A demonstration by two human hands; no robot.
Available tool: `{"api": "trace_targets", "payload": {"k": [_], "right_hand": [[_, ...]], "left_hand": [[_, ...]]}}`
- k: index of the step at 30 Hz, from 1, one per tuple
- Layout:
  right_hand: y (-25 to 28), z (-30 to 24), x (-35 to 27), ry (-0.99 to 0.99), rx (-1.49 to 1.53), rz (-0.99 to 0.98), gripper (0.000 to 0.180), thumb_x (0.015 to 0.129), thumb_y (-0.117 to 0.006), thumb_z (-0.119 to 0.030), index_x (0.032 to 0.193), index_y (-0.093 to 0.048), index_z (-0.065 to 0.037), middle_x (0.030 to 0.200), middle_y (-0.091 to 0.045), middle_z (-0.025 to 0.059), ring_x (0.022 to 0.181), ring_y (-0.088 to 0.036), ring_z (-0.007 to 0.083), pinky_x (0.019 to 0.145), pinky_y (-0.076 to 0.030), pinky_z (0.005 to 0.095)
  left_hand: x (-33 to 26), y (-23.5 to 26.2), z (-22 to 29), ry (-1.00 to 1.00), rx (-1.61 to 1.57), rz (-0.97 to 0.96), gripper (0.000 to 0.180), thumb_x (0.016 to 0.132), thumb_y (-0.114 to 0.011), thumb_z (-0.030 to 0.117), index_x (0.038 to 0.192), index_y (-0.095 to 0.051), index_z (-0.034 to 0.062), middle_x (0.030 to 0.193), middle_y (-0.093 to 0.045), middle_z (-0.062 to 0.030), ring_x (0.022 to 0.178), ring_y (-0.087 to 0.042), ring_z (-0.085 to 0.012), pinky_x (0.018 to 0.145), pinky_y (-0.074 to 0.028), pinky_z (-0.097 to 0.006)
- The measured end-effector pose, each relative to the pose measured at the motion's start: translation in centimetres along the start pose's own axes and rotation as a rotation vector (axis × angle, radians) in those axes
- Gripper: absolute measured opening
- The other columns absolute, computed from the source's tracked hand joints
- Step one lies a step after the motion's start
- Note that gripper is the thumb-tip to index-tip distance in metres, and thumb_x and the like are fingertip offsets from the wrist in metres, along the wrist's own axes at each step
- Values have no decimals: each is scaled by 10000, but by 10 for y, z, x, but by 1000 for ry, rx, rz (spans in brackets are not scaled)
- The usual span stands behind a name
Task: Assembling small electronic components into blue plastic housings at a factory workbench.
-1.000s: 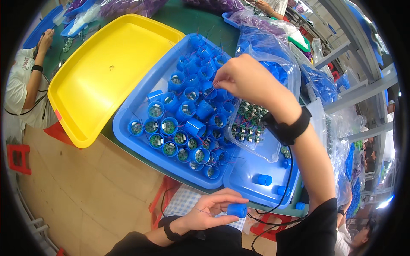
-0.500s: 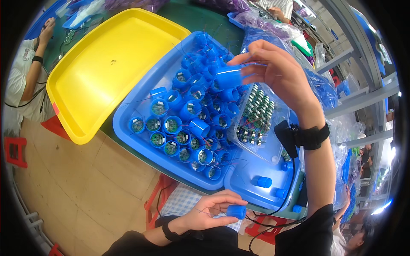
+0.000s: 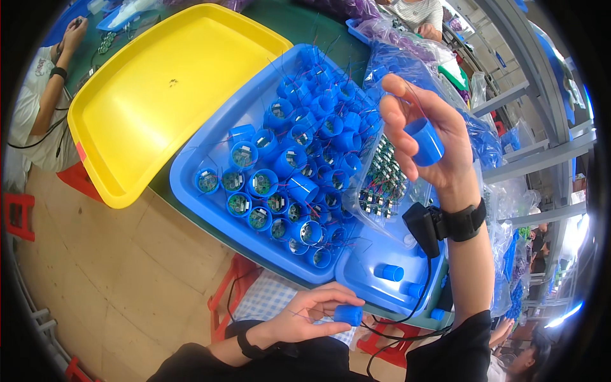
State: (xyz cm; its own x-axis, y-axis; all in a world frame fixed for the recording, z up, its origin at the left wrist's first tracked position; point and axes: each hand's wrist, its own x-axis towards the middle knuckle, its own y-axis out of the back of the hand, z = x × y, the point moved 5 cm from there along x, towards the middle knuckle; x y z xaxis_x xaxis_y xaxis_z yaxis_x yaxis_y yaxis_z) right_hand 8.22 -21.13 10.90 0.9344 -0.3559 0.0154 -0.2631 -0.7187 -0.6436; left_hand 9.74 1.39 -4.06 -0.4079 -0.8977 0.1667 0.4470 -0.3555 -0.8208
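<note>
My left hand [image 3: 312, 314], low in front of me, pinches a small blue plastic cup [image 3: 348, 315] between thumb and fingers, with thin wires trailing from its left end. My right hand [image 3: 445, 127] is raised above the right side of the trays, its fingers curled around another blue cup [image 3: 426, 144] that lies against the palm. A thin wire rises from that cup. Below, a large blue tray [image 3: 210, 242] is heaped with many blue cups, several showing green circuit boards inside and red and dark wires.
A clear plastic box [image 3: 410, 197] of small circuit boards sits right of the heap. Nearer me, a smaller blue tray [image 3: 363, 286] holds a few blue cups [image 3: 393, 272]. A yellow tray [image 3: 172, 121] lies left. Black cable hangs from my right wrist. A person [image 3: 48, 95] works at left.
My right hand has moved right and slightly down from over the heap, and its blue cup now sits against the palm instead of at the fingertips. The left hand has barely moved.
</note>
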Motion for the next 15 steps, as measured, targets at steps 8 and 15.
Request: {"api": "trace_targets", "payload": {"k": [8,15], "right_hand": [[-3,11,-16,133,-54,819,208,952,-404,-99,1047,-430,85,1059,-535,262,943,-616,321,850,-553,522],[-17,2,-30,81,-371,705,181,952,-480,-138,1034,-480,23,902,-583,131,806,-604,189,653,-549,328]], "left_hand": [[-2,2,-1,-19,2,23,416,825,-641,-63,1225,-538,-13,1207,-498,-101,1120,-571,-217,963,-475,-317],[0,1,-3,2,17,12,424,810,-654,-67,1215,-540,-18,1180,-491,-94,1111,-570,-213,956,-474,-305]]}}
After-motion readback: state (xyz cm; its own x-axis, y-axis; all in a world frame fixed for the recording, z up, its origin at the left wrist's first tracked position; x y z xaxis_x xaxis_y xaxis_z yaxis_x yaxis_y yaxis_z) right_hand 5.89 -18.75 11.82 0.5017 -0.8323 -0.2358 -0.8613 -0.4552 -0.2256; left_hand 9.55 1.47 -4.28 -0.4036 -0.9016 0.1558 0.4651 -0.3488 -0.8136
